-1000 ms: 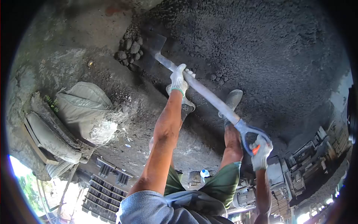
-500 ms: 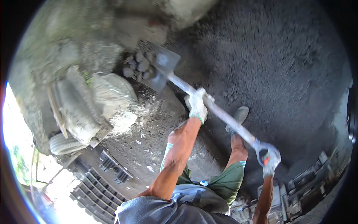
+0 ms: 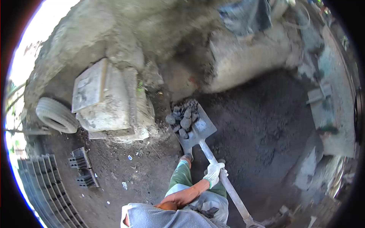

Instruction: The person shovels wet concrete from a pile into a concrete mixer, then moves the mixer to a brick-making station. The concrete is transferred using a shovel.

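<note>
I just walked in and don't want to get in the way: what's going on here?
Someone is handling a shovel, the gloved left hand closed around its shaft. The blade carries a heap of dark grey lumps, with dark, loose material spread to its right. The right hand is out of view. Off to the left is a tyre.

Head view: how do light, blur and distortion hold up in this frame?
Head view: strong fisheye bowing, black corners; daylight blown out along the left edge; dark ground losing detail in shade; upper wall soft; pale sheen on the shovel blade, yet the lumps stay readable.
</note>
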